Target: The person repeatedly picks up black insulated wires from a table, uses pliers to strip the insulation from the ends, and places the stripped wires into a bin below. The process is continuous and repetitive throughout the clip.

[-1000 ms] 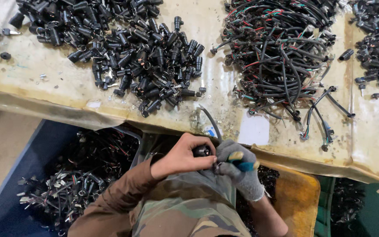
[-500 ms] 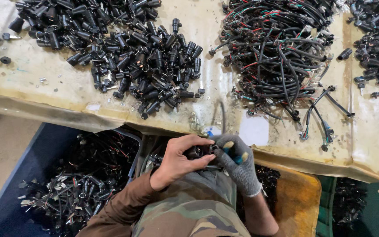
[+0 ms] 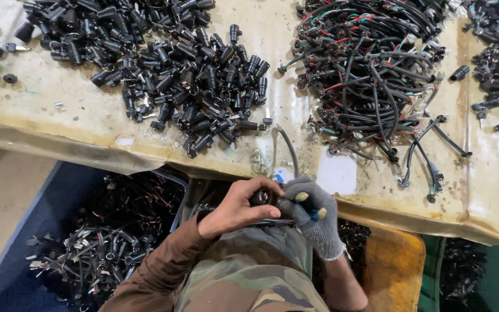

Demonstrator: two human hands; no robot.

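Bare left hand curled around a small black connector at the bench's near edge, gloved right hand closed on a yellow-and-blue tool touching it, black cable running up onto the bench, pile of black connectors far left, wire bundle far right, blue bin near left.

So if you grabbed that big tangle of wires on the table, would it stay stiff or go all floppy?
Probably floppy: the wire bundle is thin black, red and green leads that already curl and droop across the table. It would likely lift as one snagged clump, since the strands cross each other. It looks light for its size.
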